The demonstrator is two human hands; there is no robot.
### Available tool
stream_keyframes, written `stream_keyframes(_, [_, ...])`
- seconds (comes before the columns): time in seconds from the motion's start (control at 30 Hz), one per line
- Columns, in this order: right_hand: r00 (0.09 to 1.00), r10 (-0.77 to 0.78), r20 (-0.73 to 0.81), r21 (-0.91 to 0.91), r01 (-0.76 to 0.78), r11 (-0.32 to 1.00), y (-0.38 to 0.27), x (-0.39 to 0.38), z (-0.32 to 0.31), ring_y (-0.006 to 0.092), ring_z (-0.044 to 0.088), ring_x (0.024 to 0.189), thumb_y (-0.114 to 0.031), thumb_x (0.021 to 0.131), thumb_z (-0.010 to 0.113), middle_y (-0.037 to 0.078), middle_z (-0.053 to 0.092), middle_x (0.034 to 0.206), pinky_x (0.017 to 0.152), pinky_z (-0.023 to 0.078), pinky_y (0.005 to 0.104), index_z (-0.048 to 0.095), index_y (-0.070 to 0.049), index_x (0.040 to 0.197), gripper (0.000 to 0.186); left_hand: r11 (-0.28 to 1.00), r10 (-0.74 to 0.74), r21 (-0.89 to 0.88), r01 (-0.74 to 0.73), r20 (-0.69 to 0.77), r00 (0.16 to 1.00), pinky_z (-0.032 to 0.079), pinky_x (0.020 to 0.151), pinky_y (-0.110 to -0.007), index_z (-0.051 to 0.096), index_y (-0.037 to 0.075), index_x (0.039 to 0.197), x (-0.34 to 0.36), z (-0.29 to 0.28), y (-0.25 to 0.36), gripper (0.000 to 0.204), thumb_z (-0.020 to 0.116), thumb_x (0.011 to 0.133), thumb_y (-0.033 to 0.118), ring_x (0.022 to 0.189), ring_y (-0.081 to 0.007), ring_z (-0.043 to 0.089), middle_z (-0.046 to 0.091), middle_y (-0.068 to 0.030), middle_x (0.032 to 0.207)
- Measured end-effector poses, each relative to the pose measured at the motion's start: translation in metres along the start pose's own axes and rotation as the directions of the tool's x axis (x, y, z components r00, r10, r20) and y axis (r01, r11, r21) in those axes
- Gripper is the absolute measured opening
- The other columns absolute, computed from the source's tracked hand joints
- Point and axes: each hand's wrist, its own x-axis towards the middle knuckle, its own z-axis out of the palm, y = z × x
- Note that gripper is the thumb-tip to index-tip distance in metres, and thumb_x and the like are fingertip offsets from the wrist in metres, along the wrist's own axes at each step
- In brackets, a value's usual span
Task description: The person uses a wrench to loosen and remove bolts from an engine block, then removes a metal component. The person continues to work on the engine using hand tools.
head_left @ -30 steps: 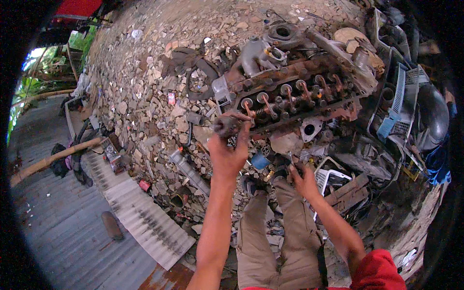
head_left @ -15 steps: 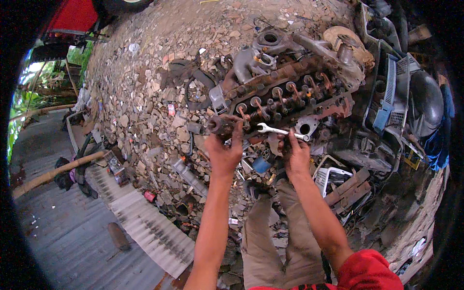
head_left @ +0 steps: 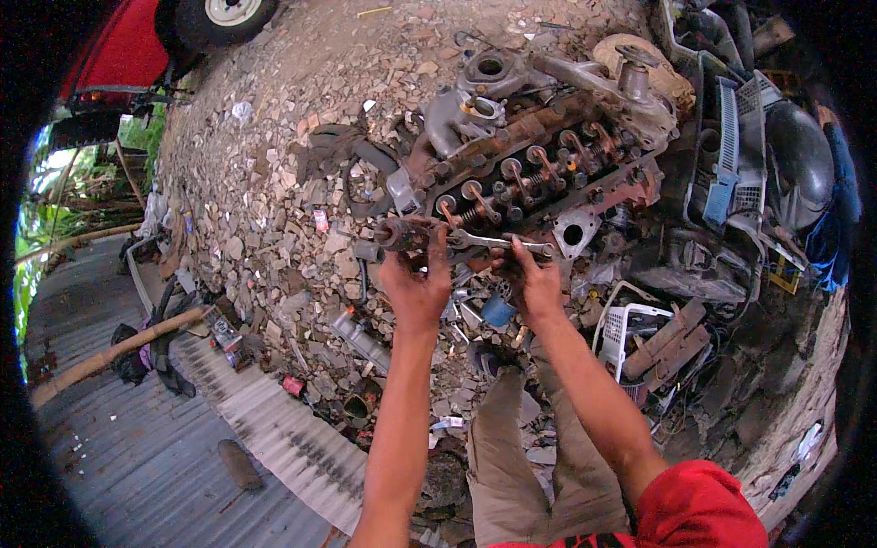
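Observation:
My left hand (head_left: 418, 288) is closed around a rusty, round-ended metal part (head_left: 399, 234) beside the near left corner of the engine cylinder head (head_left: 539, 178). I cannot tell whether that part rests on anything. In my right hand (head_left: 537, 285) is a silver combination wrench (head_left: 493, 241), gripped near its ring end. The wrench's open jaw is right at my left fingers, against or just beside the rusty part. Fingers hide the exact contact. A row of coppery valve springs and rocker arms runs along the top of the cylinder head.
Stones and rubble cover the ground. A grey manifold (head_left: 457, 123) lies behind the cylinder head. To the right are crates of scrap parts (head_left: 722, 155) and a white basket (head_left: 617, 333). Corrugated sheets (head_left: 265, 425) lie at left, with a bamboo pole (head_left: 119, 352). A red vehicle (head_left: 119, 55) stands far left.
The wrench has moved left with my right hand, bringing its open jaw up to my left fingers. My left hand keeps its hold on the rusty part. The whole view has shifted slightly.

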Motion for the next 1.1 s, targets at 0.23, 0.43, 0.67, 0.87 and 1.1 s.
stream_keyframes(0.23, [0.989,0.061,0.137,-0.038,-0.056,0.998,-0.012,0.009,-0.012,0.0231,0.07,0.082,-0.016,0.094,0.062,0.016,0.072,0.098,0.077,0.058,0.0364,0.063,0.002,0.115,0.028,0.998,-0.041,0.05,0.039,0.021,0.999,0.054,0.074,-0.03,0.063,-0.001,0.103,0.0,-0.003,0.0,0.015,0.07,0.091,0.004,0.079,-0.0133,0.066,0.071,-0.0094,0.089])
stream_keyframes(0.43, [0.938,0.141,0.316,-0.202,-0.079,0.976,-0.007,0.029,-0.048,0.0226,0.07,0.086,-0.015,0.095,0.061,0.016,0.071,0.105,0.079,0.058,0.0345,0.059,0.004,0.127,0.037,0.996,-0.028,-0.088,0.027,-0.008,1.0,0.055,0.075,-0.03,0.063,-0.001,0.106,-0.002,0.003,-0.001,0.016,0.069,0.091,0.001,0.081,-0.0134,0.067,0.072,-0.009,0.091])
stream_keyframes(0.67, [0.87,0.152,0.469,-0.639,0.216,0.738,-0.059,0.018,-0.027,0.0093,0.06,0.085,-0.014,0.098,0.063,0.005,0.071,0.102,0.075,0.051,0.0272,0.063,0.001,0.126,0.032,0.997,-0.023,-0.077,0.025,0.028,0.999,0.053,0.079,-0.029,0.063,0.0,0.105,-0.001,0.0,-0.007,0.017,0.07,0.089,-0.001,0.085,-0.0127,0.066,0.071,-0.0078,0.093])
stream_keyframes(0.87, [0.869,0.014,0.494,-0.729,0.405,0.551,-0.063,0.022,-0.018,0.0123,0.066,0.087,-0.017,0.096,0.064,0.012,0.075,0.099,0.08,0.053,0.0301,0.068,0.002,0.118,0.029,0.997,-0.049,-0.061,0.05,0.021,0.999,0.052,0.081,-0.029,0.064,-0.001,0.103,-0.002,-0.001,-0.002,0.015,0.07,0.089,0.0,0.087,-0.0125,0.066,0.071,-0.0071,0.093])
stream_keyframes(1.1, [0.809,-0.082,0.582,-0.69,0.545,0.476,-0.063,0.021,-0.019,0.0117,0.068,0.086,-0.016,0.095,0.065,0.014,0.076,0.098,0.078,0.054,0.0307,0.07,0.0,0.117,0.027,0.995,-0.049,-0.081,0.05,0.02,0.999,0.051,0.078,-0.028,0.065,0.001,0.103,-0.001,0.001,-0.001,0.013,0.07,0.091,0.006,0.084,-0.013,0.065,0.072,-0.0062,0.094])
